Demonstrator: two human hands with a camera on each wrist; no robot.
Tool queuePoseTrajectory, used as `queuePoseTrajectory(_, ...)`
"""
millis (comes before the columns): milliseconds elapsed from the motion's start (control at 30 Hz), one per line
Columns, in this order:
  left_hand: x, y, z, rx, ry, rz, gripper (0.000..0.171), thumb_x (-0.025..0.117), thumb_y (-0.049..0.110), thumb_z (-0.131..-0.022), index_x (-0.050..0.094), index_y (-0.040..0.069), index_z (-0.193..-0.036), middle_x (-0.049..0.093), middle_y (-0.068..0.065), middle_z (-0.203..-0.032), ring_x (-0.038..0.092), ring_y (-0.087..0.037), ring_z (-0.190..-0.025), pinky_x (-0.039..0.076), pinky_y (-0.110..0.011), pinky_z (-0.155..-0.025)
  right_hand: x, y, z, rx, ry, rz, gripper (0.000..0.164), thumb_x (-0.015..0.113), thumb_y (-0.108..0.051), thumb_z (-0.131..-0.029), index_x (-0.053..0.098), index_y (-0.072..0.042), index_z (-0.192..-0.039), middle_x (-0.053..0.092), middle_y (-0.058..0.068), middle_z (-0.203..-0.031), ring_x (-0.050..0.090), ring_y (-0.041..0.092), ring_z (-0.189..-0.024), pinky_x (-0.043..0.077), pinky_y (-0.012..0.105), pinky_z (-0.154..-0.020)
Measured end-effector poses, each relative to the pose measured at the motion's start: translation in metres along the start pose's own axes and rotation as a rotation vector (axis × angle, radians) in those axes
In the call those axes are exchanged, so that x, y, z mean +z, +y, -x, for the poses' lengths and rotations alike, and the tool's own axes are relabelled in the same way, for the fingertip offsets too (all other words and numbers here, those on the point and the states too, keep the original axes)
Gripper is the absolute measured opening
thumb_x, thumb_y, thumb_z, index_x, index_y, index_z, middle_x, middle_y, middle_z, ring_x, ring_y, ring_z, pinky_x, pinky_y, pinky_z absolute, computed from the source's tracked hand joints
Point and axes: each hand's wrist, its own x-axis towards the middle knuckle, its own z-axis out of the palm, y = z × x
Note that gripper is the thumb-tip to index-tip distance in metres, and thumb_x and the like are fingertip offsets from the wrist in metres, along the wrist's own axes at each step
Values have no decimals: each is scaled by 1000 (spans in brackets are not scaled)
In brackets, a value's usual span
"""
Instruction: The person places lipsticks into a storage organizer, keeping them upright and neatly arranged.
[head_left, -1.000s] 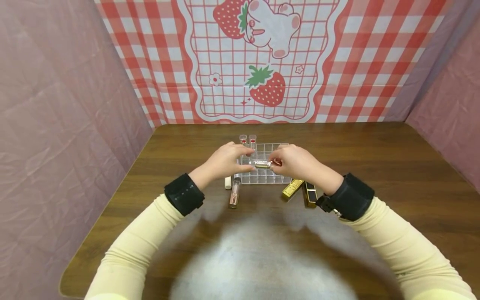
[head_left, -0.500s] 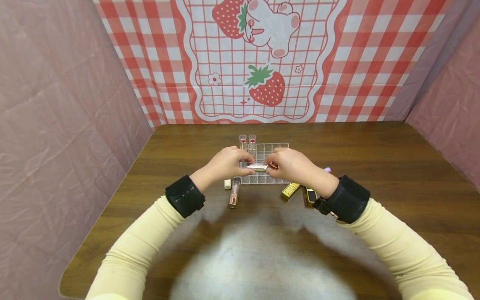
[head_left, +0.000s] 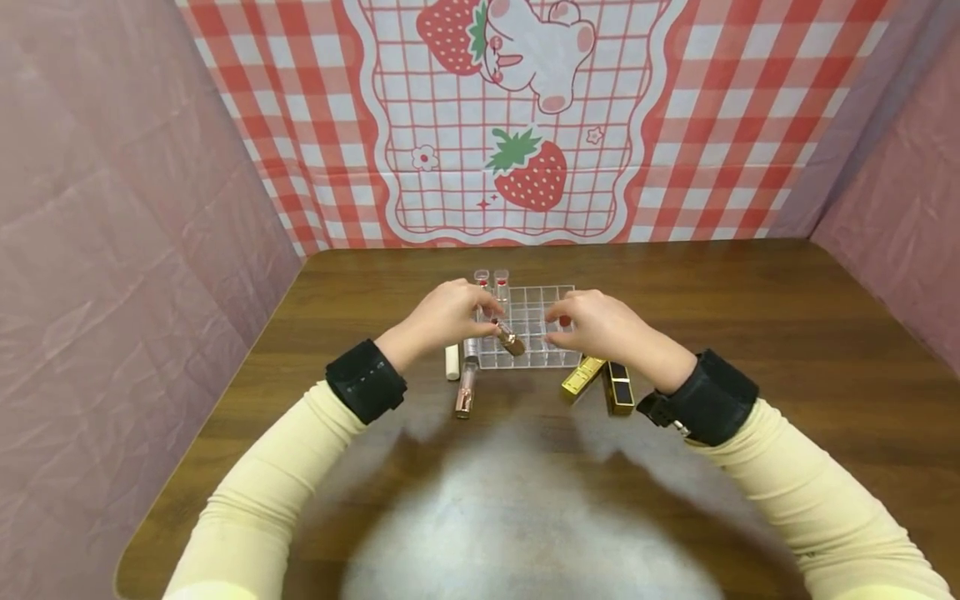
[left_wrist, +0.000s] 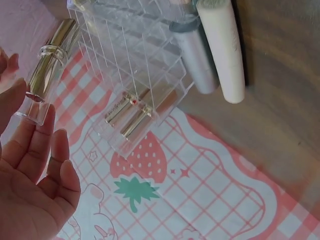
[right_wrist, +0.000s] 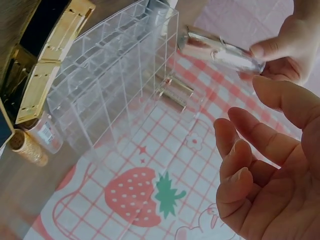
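In the head view my left hand (head_left: 444, 321) pinches a lipstick (head_left: 512, 340) by its clear-capped end, between thumb and fingers. Its shiny gold base (left_wrist: 62, 35) points away from the palm, tilted above a clear gridded lipstick organizer (head_left: 534, 315). My right hand (head_left: 600, 329) hovers over the organizer's right side, fingers loosely bent and apart. Nothing lies between them in the right wrist view, where the lipstick (right_wrist: 215, 50) shows in the other hand. A small red spot by the right fingers in the head view is unclear. Two clear-capped lipsticks (head_left: 502, 285) stand in the organizer's far left corner.
Left of the organizer lie a white tube (head_left: 452, 363), a grey-capped tube (left_wrist: 197, 60) and a rose-gold tube (head_left: 466, 393). At its near right corner are a gold case (head_left: 582, 378) and a black-and-gold case (head_left: 619, 390). A checked cloth (head_left: 705, 108) hangs behind the table.
My right hand has let go of the lipstick and moved to the right. The lipstick stays in my left hand, its gold base now swung toward the near side.
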Motion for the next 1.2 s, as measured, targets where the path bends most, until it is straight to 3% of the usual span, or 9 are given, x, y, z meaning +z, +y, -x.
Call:
queuePoseTrajectory(367,-21,-1,-45,-63,94,-76,27,69,25,-81,70,12,-105,69,-1,-93,61,-15,-85,44,-32,-81,-1,11,4,16,-7,-20,26,68,-21,-81,69,-3,-101,64,10,-90,59,21,-78,48,35,-65)
queuePoseTrajectory(500,-25,1,-60,-75,65,-115,27,66,23,-84,69,12,-108,66,-1,-79,53,-13,-68,37,-25,-63,-1,14,6,21,1,-17,25,67,-20,-81,69,-4,-101,65,11,-94,60,22,-81,48,37,-67)
queuePoseTrajectory(600,-24,2,-69,-67,33,-164,26,64,23,-85,68,12,-108,57,0,-65,43,-13,-61,28,-24,-60,0,16,7,30,1,-15,25,66,-19,-82,68,-3,-101,65,11,-93,60,23,-81,48,37,-66)
queuePoseTrajectory(667,-22,2,-75,-68,12,-189,26,63,23,-85,69,12,-107,58,2,-66,45,-12,-62,32,-23,-62,0,17,8,32,-2,-12,25,65,-19,-82,68,-3,-101,63,11,-91,60,23,-80,48,36,-66)
queuePoseTrajectory(833,-17,1,-87,-79,-34,-224,12,64,22,-83,70,13,-87,60,2,-68,53,-16,-71,41,-30,-70,0,21,11,22,2,-13,25,66,-19,-82,68,-4,-101,61,9,-86,58,21,-77,47,35,-64)
queuePoseTrajectory(1033,-9,1,-94,-77,-43,-278,9,65,17,-79,65,12,-73,61,2,-71,54,-17,-73,44,-33,-71,1,26,14,30,21,-24,26,67,-21,-82,69,-3,-100,63,11,-89,58,21,-76,46,34,-62)
queuePoseTrajectory(1200,-4,1,-97,-71,-42,-310,7,65,15,-77,64,12,-70,58,3,-67,51,-15,-69,45,-32,-69,2,30,16,44,34,-27,25,67,-20,-81,69,-2,-99,64,12,-90,58,21,-77,47,35,-65)
